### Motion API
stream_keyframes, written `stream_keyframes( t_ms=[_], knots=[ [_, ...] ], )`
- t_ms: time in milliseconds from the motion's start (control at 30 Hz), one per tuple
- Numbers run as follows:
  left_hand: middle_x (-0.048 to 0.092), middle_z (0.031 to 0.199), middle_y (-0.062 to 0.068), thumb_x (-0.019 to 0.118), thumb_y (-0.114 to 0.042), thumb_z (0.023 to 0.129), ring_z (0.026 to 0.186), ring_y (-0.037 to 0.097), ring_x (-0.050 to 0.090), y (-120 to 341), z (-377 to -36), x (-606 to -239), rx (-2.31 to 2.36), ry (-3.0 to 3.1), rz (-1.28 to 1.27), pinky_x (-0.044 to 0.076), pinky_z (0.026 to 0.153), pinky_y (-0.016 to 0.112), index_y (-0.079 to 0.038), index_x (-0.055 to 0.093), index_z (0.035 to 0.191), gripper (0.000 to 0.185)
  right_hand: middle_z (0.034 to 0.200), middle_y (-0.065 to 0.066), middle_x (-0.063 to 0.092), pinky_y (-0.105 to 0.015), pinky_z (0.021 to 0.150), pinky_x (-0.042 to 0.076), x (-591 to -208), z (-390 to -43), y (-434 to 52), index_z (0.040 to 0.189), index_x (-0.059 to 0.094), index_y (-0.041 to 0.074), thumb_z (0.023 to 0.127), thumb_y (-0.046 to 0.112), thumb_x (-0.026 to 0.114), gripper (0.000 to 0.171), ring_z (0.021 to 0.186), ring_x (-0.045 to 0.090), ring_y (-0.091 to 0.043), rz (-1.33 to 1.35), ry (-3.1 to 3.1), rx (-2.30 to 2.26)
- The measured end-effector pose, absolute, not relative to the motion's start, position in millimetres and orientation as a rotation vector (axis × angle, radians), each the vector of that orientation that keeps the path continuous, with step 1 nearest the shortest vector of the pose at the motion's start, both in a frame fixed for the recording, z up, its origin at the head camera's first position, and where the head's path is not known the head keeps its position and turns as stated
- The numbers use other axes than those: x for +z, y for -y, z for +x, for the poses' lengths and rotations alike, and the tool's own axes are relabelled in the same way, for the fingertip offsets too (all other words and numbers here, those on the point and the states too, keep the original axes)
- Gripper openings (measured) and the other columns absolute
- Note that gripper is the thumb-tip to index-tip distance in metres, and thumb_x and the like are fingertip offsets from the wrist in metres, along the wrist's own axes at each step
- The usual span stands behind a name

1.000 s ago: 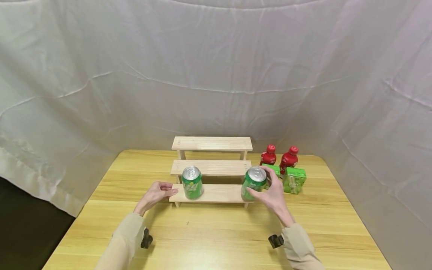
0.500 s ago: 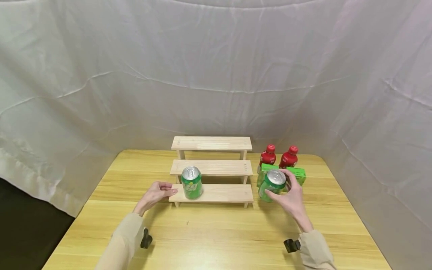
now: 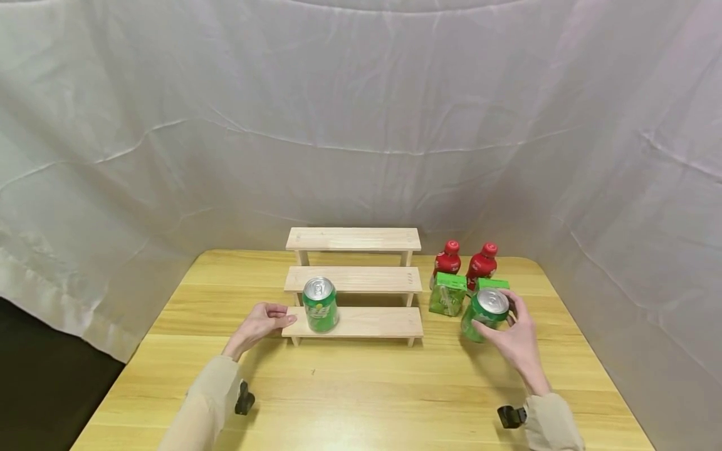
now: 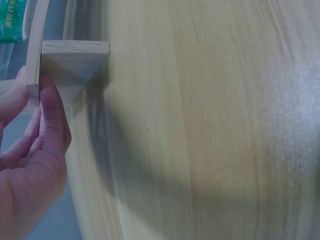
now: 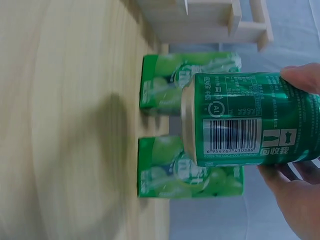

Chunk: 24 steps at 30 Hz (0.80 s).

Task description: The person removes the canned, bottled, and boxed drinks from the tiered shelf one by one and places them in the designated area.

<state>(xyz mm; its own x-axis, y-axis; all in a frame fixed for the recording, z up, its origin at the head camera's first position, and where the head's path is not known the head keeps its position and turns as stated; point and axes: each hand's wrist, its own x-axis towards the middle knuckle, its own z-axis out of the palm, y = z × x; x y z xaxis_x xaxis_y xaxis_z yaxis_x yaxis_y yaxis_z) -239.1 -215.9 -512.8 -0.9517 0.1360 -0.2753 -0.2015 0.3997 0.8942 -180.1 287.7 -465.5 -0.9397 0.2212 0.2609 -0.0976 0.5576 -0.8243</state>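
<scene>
My right hand [image 3: 504, 321] grips a green soda can [image 3: 486, 305] just above the table, right of a three-step wooden shelf [image 3: 361, 322]. In the right wrist view the can [image 5: 250, 120] hangs in front of two green juice cartons [image 5: 190, 85] [image 5: 185, 175], with my fingertips [image 5: 302, 77] around its upper part. A second green can [image 3: 320, 305] stands on the lowest step near its left end. My left hand [image 3: 279, 318] pinches the left end of that step; in the left wrist view my thumb [image 4: 52, 115] lies against the board's end [image 4: 75, 57].
Two red-capped bottles [image 3: 448, 258] [image 3: 482, 262] stand behind the cartons [image 3: 447, 294] at the back right. The wooden table [image 3: 361, 388] is bordered by white cloth [image 3: 361, 125] at the back and sides. The shelf's upper two steps hold nothing.
My right hand has carried the green can from the right end of the lowest step rightwards, off the shelf, to in front of the cartons. The left hand and the other can stayed put.
</scene>
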Motion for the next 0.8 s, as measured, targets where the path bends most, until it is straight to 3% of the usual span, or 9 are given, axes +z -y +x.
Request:
stream_keyframes(
  t_ms=[133,233,333,800],
  knots=[
    [0.065,0.115,0.024,0.072,-0.017,0.092,0.094,0.017,0.062,216.5,-239.4,-513.1,1.569,-2.359,-0.058,0.054,0.078,0.023,0.018,0.051,0.131,0.056,0.138,-0.023,0.055,-0.054,0.112,0.043,-468.9,-181.6,-295.7,0.143,0.041,-0.002,0.072,0.001,0.086,0.083,0.121,0.048,-0.009,-0.146,2.464,1.315],
    [0.065,0.116,0.025,0.072,-0.017,0.092,0.095,0.017,0.062,216.6,-239.7,-514.2,1.574,-2.352,-0.061,0.055,0.079,0.023,0.018,0.05,0.131,0.056,0.139,-0.028,0.052,-0.062,0.11,0.04,-472.1,-182.8,-301.7,0.143,0.04,-0.004,0.073,-0.001,0.085,0.084,0.128,0.049,-0.033,-0.154,2.453,1.339],
    [0.065,0.116,0.024,0.072,-0.017,0.093,0.094,0.017,0.062,216.9,-240.2,-515.2,1.579,-2.345,-0.061,0.055,0.079,0.024,0.018,0.05,0.131,0.056,0.14,-0.031,0.049,-0.065,0.11,0.039,-475.3,-183.3,-307.4,0.144,0.037,-0.006,0.073,-0.002,0.084,0.085,0.131,0.046,-0.044,-0.158,2.451,1.365],
    [0.065,0.112,0.024,0.071,-0.017,0.093,0.091,0.016,0.062,218.7,-239.3,-513.0,1.582,-2.347,-0.006,0.053,0.078,0.022,0.02,0.05,0.13,0.056,0.138,-0.033,0.051,-0.061,0.107,0.043,-488.6,-186.1,-323.3,0.143,0.038,-0.006,0.075,-0.001,0.083,0.082,0.128,0.05,-0.048,-0.229,2.488,1.304]
  ],
)
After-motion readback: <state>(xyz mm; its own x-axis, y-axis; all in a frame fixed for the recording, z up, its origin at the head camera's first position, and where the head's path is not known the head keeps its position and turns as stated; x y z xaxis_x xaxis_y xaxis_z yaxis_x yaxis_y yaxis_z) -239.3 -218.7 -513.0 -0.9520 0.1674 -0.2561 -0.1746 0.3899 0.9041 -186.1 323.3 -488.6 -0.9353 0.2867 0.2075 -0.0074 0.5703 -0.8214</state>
